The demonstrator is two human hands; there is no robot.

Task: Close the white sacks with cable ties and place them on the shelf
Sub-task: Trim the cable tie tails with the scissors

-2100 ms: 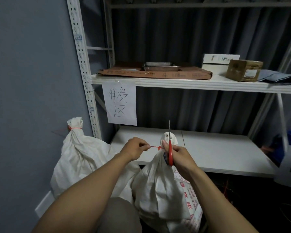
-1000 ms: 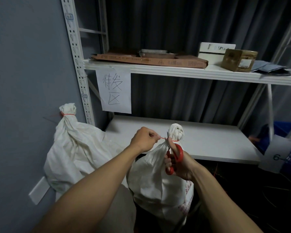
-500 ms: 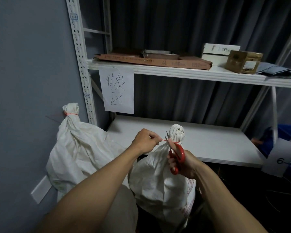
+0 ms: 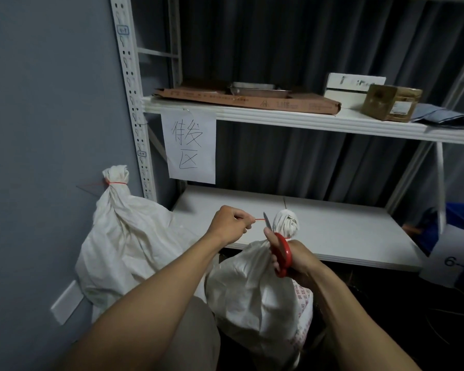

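Note:
A white sack (image 4: pixel 252 290) stands in front of me, its bunched neck (image 4: pixel 285 223) bound by a red cable tie. My left hand (image 4: pixel 229 224) pinches the tie's free red tail (image 4: pixel 258 218) and pulls it out to the left. My right hand (image 4: pixel 292 259) grips red-handled scissors (image 4: pixel 281 253), whose blades (image 4: pixel 267 220) sit at the tail beside the neck. A second white sack (image 4: pixel 126 245), tied with a red cable tie (image 4: pixel 115 182), leans against the wall on the left. The white lower shelf (image 4: pixel 346 231) lies just behind the sack.
The upper shelf (image 4: pixel 292 120) carries a flat cardboard box (image 4: pixel 252 101), a metal tray (image 4: pixel 257 88), a white box (image 4: pixel 354 85), a brown box (image 4: pixel 391 101). A handwritten paper sign (image 4: pixel 189 148) hangs from its edge. A perforated shelf post (image 4: pixel 131 97) stands left; blue bin (image 4: pixel 461 223) at right.
The scissors went from pointing straight up to tilting their blades onto the tie's tail. My left hand has kept pulling the tail left. The view shifted slightly.

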